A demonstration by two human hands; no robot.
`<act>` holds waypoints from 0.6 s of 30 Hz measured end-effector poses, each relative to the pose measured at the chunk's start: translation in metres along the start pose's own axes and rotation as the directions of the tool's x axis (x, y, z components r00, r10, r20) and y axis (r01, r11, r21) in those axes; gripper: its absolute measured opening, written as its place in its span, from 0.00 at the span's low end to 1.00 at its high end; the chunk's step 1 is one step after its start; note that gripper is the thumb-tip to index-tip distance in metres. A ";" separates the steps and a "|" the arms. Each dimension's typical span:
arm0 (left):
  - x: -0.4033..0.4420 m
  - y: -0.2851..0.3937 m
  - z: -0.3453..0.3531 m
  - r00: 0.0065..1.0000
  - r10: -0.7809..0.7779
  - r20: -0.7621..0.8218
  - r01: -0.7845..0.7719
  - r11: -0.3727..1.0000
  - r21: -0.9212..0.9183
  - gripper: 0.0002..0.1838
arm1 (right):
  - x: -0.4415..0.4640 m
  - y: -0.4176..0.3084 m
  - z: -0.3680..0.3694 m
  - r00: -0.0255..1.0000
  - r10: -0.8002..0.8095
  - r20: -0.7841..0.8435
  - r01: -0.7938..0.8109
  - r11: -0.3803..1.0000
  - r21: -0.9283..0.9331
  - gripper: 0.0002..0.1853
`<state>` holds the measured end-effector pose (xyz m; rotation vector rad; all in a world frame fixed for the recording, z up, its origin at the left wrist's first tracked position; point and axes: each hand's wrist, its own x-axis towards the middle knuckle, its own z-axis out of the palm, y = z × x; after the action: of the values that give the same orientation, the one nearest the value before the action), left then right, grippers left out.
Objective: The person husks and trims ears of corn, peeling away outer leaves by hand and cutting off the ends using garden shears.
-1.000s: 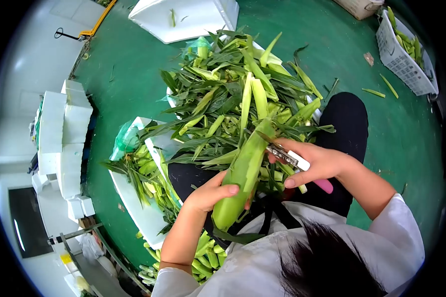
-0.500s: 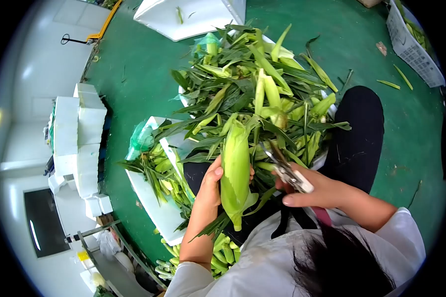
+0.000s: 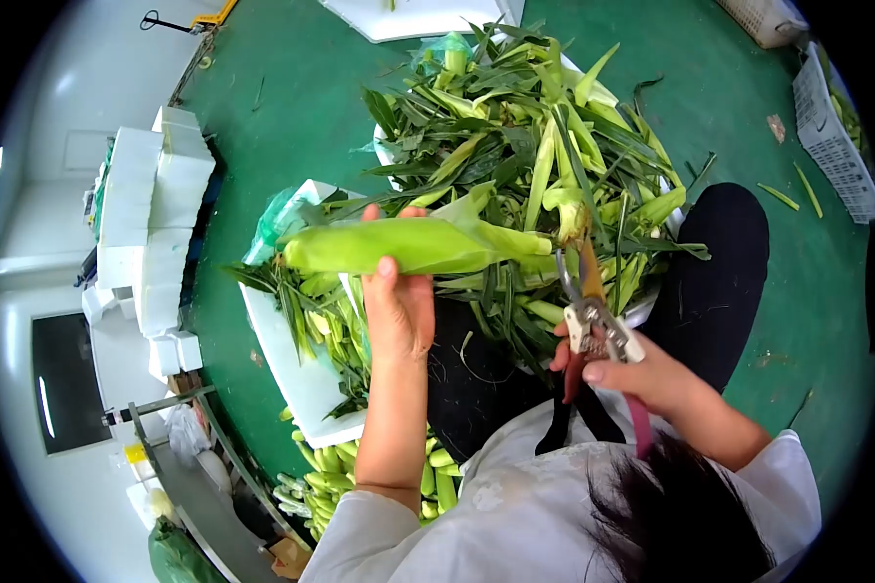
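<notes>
My left hand [image 3: 401,306] is closed around an ear of corn in its green husk [image 3: 399,245]. The ear lies level across my view, its stalk end pointing right. In my right hand [image 3: 642,377] are pruning shears [image 3: 593,325] with pale and red handles. Their blades are parted beside the stalk end, near a pale cut stub [image 3: 569,209]; whether they touch the stalk I cannot tell. Behind both hands rises a heap of stripped husks and leaves [image 3: 476,146].
A white foam box [image 3: 277,360] with husked ears stands at the left. More green ears [image 3: 331,481] lie below it. White boxes [image 3: 156,214] are stacked by the wall, and a plastic crate [image 3: 831,136] sits at far right on the green floor [image 3: 282,97].
The ear has turned from upright to level, its stalk end now toward the right. The shears have come up to that end with their blades apart. The view has shifted slightly.
</notes>
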<state>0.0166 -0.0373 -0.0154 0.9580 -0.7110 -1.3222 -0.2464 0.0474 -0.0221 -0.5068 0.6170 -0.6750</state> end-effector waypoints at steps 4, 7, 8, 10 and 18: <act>-0.005 -0.009 0.002 0.993 0.079 -0.091 -0.102 0.955 -0.279 0.38 | 0.011 0.015 0.003 0.989 0.133 -0.068 -0.143 0.973 -0.181 0.38; -0.021 -0.028 0.011 0.971 0.086 -0.224 -0.151 0.945 -0.289 0.34 | 0.032 0.015 0.010 0.988 0.044 -0.149 -0.089 0.948 -0.307 0.40; -0.029 -0.033 0.014 0.967 0.082 -0.239 -0.147 0.951 -0.271 0.31 | 0.039 0.010 0.016 0.978 -0.035 -0.204 -0.025 0.958 -0.285 0.43; -0.039 -0.044 0.020 0.947 0.159 -0.279 -0.227 0.946 -0.230 0.29 | 0.060 0.016 0.005 0.909 -0.352 -0.223 0.163 0.792 -0.589 0.45; -0.040 -0.028 -0.004 0.929 -0.046 -0.366 -0.080 0.943 -0.322 0.32 | 0.067 0.025 0.011 0.951 -0.260 -0.165 0.087 0.742 -0.664 0.18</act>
<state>0.0011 0.0030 -0.0382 0.8866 -0.1948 -1.1541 -0.1873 0.0191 -0.0535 -1.1620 1.0659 -0.6982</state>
